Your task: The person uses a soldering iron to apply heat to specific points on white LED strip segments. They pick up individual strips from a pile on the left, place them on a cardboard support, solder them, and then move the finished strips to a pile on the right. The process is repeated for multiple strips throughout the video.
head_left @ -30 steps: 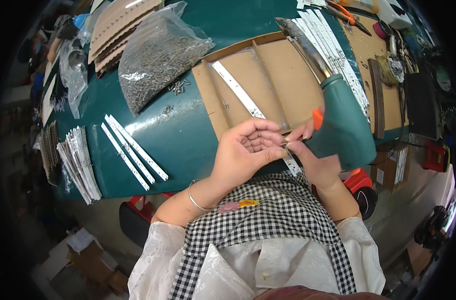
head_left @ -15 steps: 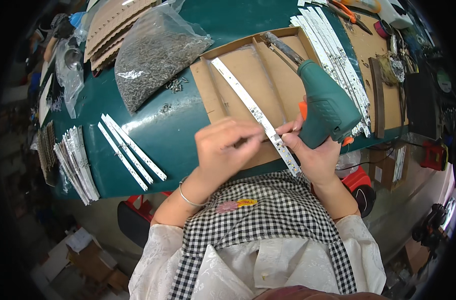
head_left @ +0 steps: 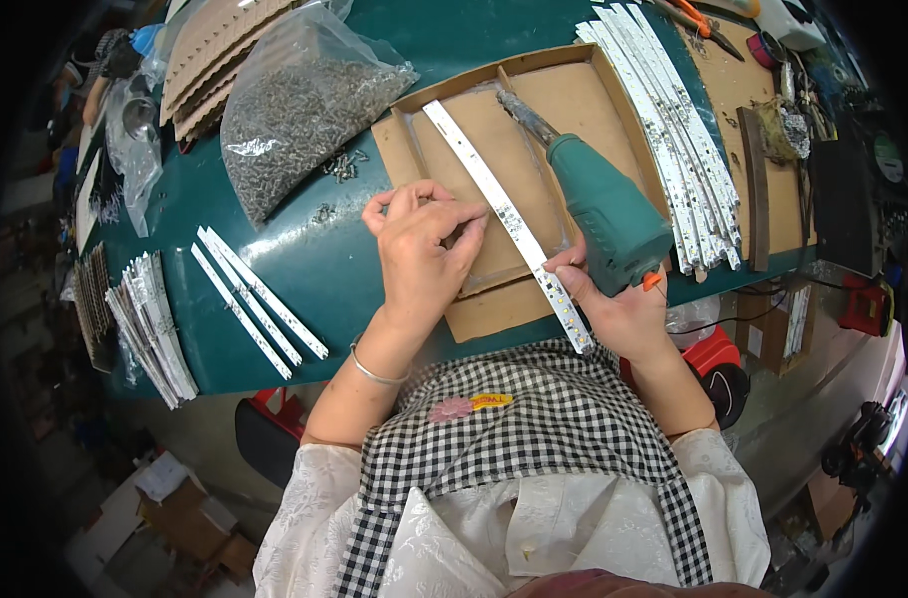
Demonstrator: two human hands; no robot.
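Head-worn fisheye, looking down, close range

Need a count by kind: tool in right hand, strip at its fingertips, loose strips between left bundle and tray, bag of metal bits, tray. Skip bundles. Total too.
Green soldering gun: 1
White LED strip at the right hand: 1
Loose white strips: 3
Clear bag of small metal parts: 1
Cardboard tray: 1
Total: 7

1 strip (head_left: 507,211) over the tray (head_left: 599,120), 3 strips (head_left: 251,297) farther left
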